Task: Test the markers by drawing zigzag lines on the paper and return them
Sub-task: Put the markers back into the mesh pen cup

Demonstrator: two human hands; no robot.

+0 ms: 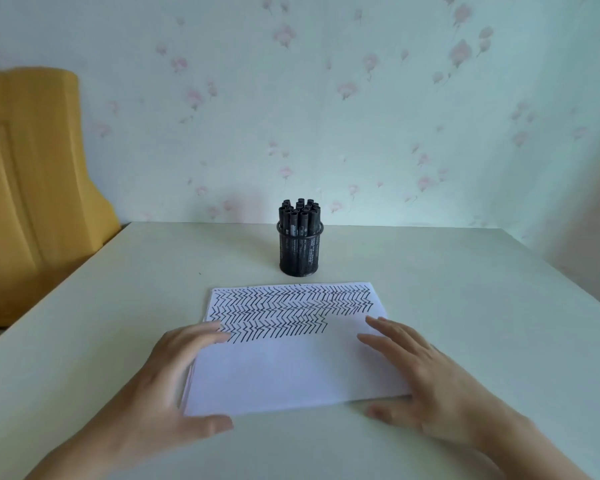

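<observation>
A stack of white paper (291, 368) lies on the table in front of me. Its far half is covered with rows of black zigzag lines; its near half is blank. Behind it stands a black mesh cup (300, 249) packed with several black markers (300, 216), all capped and upright. My left hand (167, 386) rests flat on the paper's left edge, fingers spread, thumb by the near corner. My right hand (426, 382) lies flat over the paper's right edge, fingers apart. Neither hand holds a marker.
The pale table (84, 341) runs back to a wall with pink flower wallpaper (361, 98). A yellow upholstered chair or headboard (32, 188) stands beyond the table's left edge.
</observation>
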